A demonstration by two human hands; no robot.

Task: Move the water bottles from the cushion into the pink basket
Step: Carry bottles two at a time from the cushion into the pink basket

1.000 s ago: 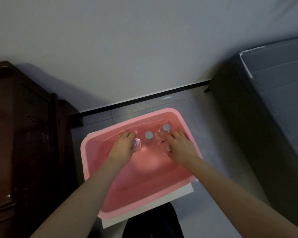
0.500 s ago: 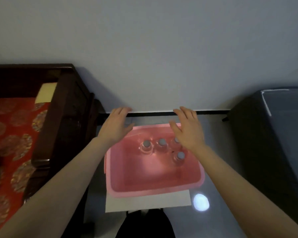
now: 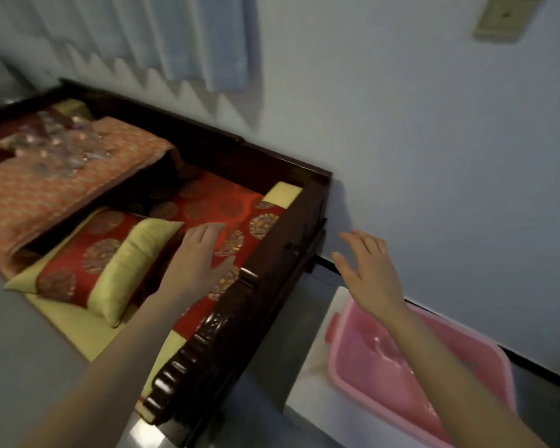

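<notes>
Just below the right hand [image 3: 369, 273] — fingers spread, holding nothing — sits the pink basket [image 3: 395, 392], its contents too blurred to tell, while the left hand [image 3: 201, 257], flat and empty too, hovers over a red seat [image 3: 214, 198], clear bottles [image 3: 55, 147] clustered on an orange cushion [image 3: 29, 195] well off to its upper left.

You have the water bottles [image 3: 62, 140] as a blurred cluster of clear plastic, bunched on the far end of the orange patterned cushion [image 3: 29, 202] at your upper left. You cannot tell whether they stand upright. The pink basket [image 3: 369, 392], rectangular with rounded corners, sits low at your right, well apart from them, its contents too blurred to read.
</notes>
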